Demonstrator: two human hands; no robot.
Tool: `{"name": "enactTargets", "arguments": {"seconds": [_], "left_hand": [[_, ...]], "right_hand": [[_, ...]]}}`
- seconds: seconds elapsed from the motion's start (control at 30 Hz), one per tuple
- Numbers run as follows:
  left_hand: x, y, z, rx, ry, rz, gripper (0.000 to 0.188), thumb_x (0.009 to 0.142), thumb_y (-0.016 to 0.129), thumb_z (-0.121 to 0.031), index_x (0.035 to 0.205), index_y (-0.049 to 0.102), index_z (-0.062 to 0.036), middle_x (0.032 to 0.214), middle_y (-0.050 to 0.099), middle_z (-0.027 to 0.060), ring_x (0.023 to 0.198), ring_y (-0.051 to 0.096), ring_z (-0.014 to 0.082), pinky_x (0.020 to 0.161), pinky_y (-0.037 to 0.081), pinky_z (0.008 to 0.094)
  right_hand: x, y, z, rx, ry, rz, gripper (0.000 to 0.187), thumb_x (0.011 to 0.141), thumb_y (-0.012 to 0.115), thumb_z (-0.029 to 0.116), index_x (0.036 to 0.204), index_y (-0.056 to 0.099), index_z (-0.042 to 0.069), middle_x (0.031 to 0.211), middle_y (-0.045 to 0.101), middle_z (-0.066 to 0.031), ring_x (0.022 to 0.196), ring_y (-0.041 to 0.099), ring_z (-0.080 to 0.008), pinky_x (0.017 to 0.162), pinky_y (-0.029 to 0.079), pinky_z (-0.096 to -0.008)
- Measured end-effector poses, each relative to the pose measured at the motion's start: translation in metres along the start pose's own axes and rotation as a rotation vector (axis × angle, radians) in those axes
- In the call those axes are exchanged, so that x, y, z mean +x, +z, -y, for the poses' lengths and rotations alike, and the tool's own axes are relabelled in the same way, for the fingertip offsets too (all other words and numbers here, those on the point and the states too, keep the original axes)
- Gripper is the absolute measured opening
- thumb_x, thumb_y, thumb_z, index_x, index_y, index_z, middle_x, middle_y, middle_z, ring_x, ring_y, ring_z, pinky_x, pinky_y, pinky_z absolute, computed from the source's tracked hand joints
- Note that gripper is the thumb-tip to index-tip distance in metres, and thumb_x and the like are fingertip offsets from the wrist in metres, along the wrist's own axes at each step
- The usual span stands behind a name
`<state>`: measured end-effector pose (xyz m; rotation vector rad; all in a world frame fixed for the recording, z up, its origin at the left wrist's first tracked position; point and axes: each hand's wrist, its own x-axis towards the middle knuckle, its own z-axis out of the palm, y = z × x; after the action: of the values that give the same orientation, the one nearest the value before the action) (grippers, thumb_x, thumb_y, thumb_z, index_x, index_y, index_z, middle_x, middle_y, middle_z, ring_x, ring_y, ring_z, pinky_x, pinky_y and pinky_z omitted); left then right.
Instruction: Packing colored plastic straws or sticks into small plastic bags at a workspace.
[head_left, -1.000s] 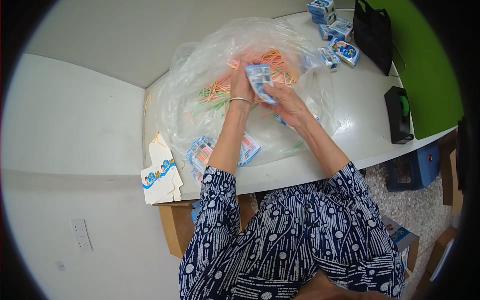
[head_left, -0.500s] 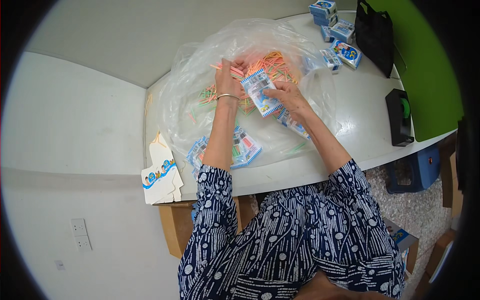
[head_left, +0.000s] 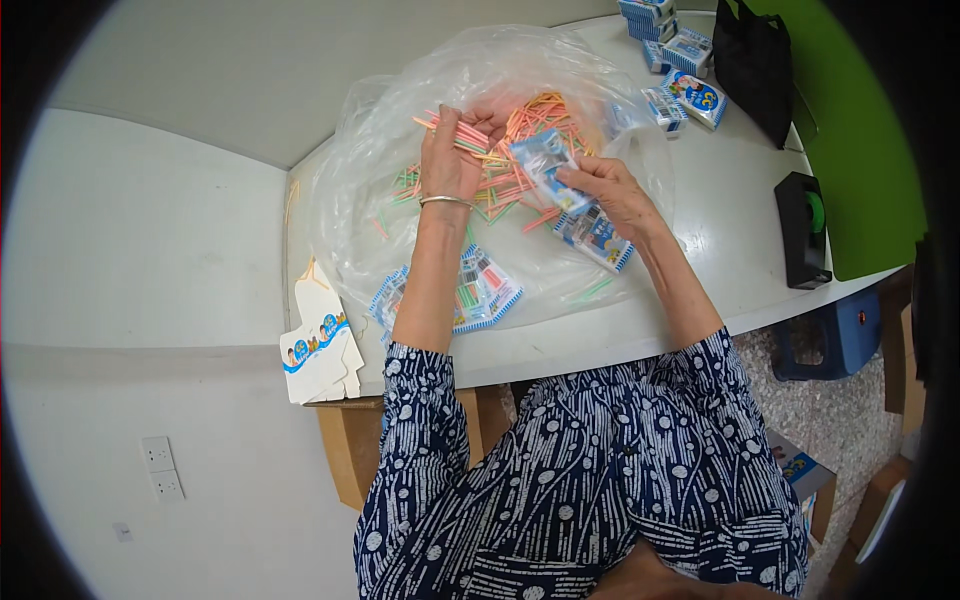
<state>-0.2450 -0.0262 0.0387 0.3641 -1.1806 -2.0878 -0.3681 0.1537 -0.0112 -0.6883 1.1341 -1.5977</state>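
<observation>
My left hand (head_left: 452, 165), a bangle on its wrist, is closed around a bundle of thin pink and yellow sticks (head_left: 468, 136). Between thumb and fingers of my right hand (head_left: 617, 195) is a flat blue-and-white packet (head_left: 550, 168), slightly blurred. It hangs over a loose heap of pink, green and yellow sticks (head_left: 540, 115) on a big clear plastic bag (head_left: 400, 115). Just below my right hand lie similar packets (head_left: 600, 242). Several packets with coloured sticks showing through (head_left: 488, 290) lie beside my left forearm, which partly hides them.
White table (head_left: 720, 240) against a wall. Stacked blue-and-white packs (head_left: 690, 50) and a black bag (head_left: 752, 70) stand at the far right, near a black tape dispenser (head_left: 802, 230). Printed white cards (head_left: 318, 340) lie at the left edge. A blue stool (head_left: 840, 335) is below.
My right hand has shifted right with its packet, uncovering more of the packets underneath. My left hand has moved slightly left and up, still holding the sticks.
</observation>
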Motion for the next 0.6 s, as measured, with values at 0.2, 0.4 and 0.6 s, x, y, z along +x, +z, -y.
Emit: {"name": "enactTargets", "arguments": {"seconds": [0.2,0.4,0.6], "left_hand": [[-0.011,0.008,0.011,-0.098,-0.042,-0.057,0.025,0.096,0.047,-0.027,0.089,0.051,-0.0031,0.099,0.06,0.0214,0.095,0.062,0.0331,0.084,0.053,0.0439],[-0.012,0.005,0.023,-0.099,0.003,-0.065,0.028,0.096,0.047,-0.027,0.093,0.053,0.0006,0.098,0.061,0.0207,0.094,0.062,0.0321,0.08,0.054,0.0434],[-0.015,0.009,0.027,-0.023,-0.142,-0.032,0.04,0.096,0.045,-0.031,0.098,0.054,0.0079,0.097,0.061,0.0219,0.094,0.062,0.0326,0.08,0.053,0.0446]], "right_hand": [[-0.007,0.008,0.007,0.197,0.027,0.001,0.024,0.087,0.064,0.021,0.102,0.064,0.002,0.092,0.065,-0.003,0.077,0.06,-0.0073,0.064,0.051,-0.023],[-0.001,0.019,0.003,0.178,-0.067,0.018,0.024,0.086,0.064,0.02,0.101,0.064,0.001,0.088,0.066,-0.0024,0.076,0.062,-0.0079,0.064,0.05,-0.0217],[-0.003,0.03,0.005,0.037,-0.042,0.068,0.02,0.085,0.066,0.019,0.095,0.067,0.001,0.083,0.066,0.0004,0.072,0.059,-0.0037,0.064,0.047,-0.0186]]}}
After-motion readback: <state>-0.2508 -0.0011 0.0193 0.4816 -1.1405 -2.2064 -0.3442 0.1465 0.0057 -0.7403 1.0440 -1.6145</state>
